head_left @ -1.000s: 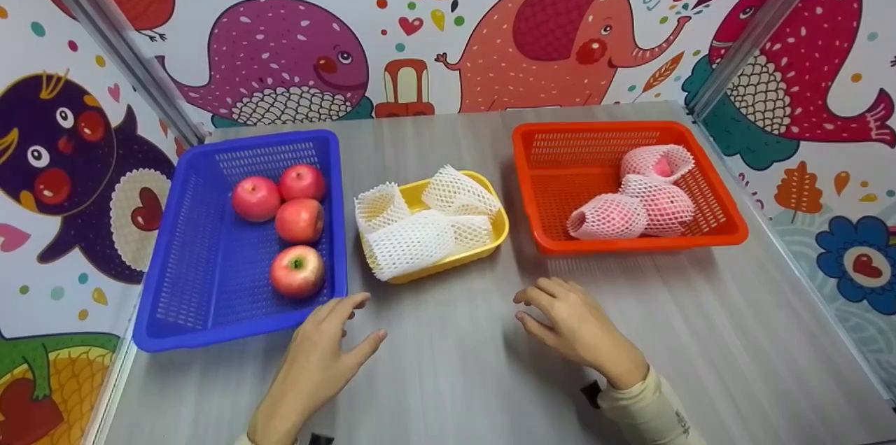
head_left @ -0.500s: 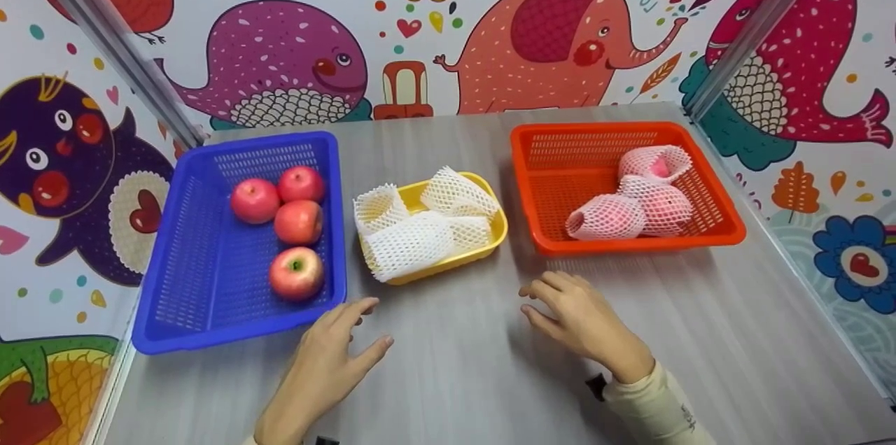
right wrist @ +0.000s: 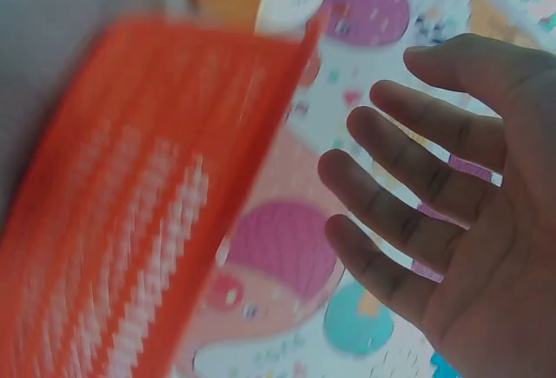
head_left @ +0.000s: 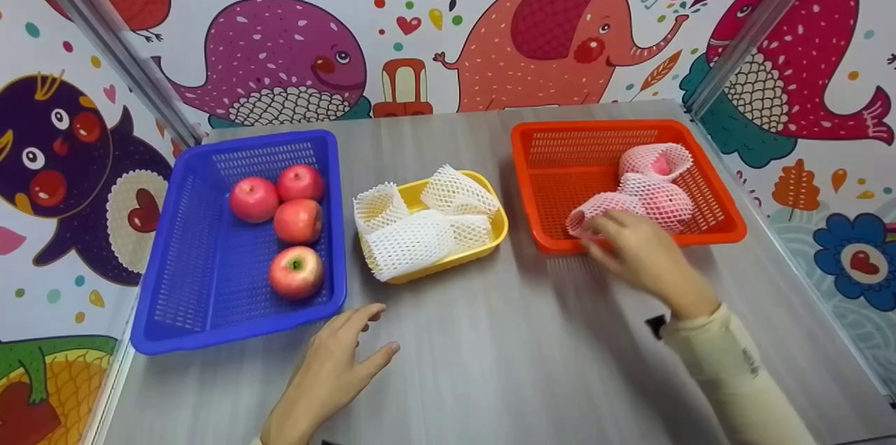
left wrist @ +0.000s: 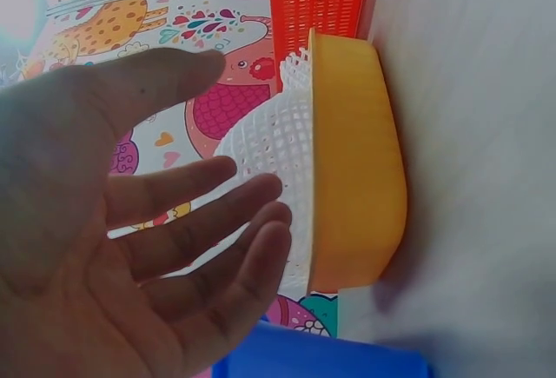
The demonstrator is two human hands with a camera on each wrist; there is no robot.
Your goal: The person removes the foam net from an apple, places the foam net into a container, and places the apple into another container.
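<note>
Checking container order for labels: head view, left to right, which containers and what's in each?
Blue basket with four apples → yellow tray with white mesh sleeves → red basket with pinkish mesh-wrapped bundles.

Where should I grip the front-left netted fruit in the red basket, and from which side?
Best to grip the front-left netted fruit around its rounded middle, from above: the red basket walls its front, a neighbouring netted fruit crowds its right, and its loose net end, pointing left, would likely give.
</note>
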